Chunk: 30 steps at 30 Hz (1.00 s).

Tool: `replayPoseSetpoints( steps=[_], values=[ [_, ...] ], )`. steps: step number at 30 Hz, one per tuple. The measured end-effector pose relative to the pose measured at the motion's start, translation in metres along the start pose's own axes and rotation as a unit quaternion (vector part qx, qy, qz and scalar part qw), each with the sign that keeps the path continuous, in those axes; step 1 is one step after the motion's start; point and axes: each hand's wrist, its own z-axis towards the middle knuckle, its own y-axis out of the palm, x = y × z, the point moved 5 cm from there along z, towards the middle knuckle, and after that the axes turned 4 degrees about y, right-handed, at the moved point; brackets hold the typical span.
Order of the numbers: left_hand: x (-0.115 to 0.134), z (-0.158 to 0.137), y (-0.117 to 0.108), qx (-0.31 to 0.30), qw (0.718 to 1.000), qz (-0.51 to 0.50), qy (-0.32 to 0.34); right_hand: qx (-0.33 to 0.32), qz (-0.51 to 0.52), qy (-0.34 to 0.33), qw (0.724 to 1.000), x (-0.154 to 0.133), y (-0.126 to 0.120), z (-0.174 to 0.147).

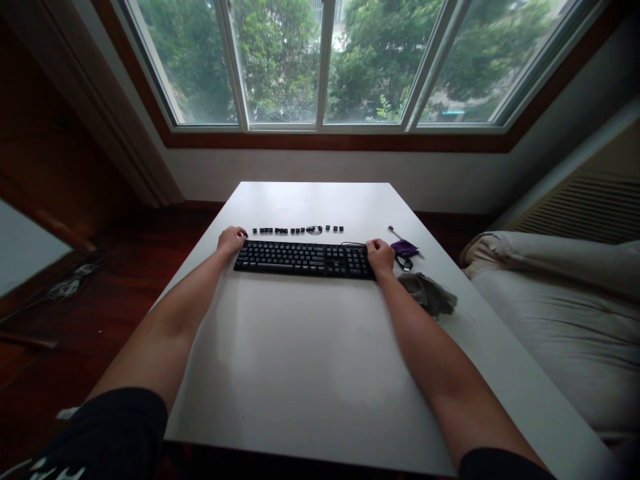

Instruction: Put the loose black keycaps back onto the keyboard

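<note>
A black full-size keyboard lies lengthwise across the white table, tilted slightly down toward the right. My left hand is closed at its upper left corner, fingers curled; a small dark bit shows by the fingertips, too small to name. At the other end, my right hand grips the upper right edge with bent fingers. Just beyond the keyboard, several loose black keycaps form a row. A rounded dark-rimmed item sits among them, its kind unclear. Part of a black cable shows behind the keyboard.
To the right of my right hand are a purple cloth, a thin brush-like stick, a cable plug and a crumpled dark grey bag or cloth. A pale sofa stands beside the white table; a window is ahead.
</note>
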Motion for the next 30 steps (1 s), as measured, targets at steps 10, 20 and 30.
replayPoseSetpoints(
  steps=[10, 20, 30],
  values=[
    [0.002, -0.016, -0.032, -0.083, 0.990, -0.058, 0.103, -0.001, -0.014, -0.005, 1.000, 0.004, 0.005, 0.003],
    [0.010, -0.039, -0.032, -0.131, 0.984, -0.048, 0.113, 0.003, -0.010, -0.008, 1.000, 0.007, 0.006, 0.004],
    [0.016, -0.042, -0.036, -0.105, 0.988, -0.021, 0.115, 0.001, -0.009, -0.006, 1.000, 0.000, 0.002, -0.001]
  ],
)
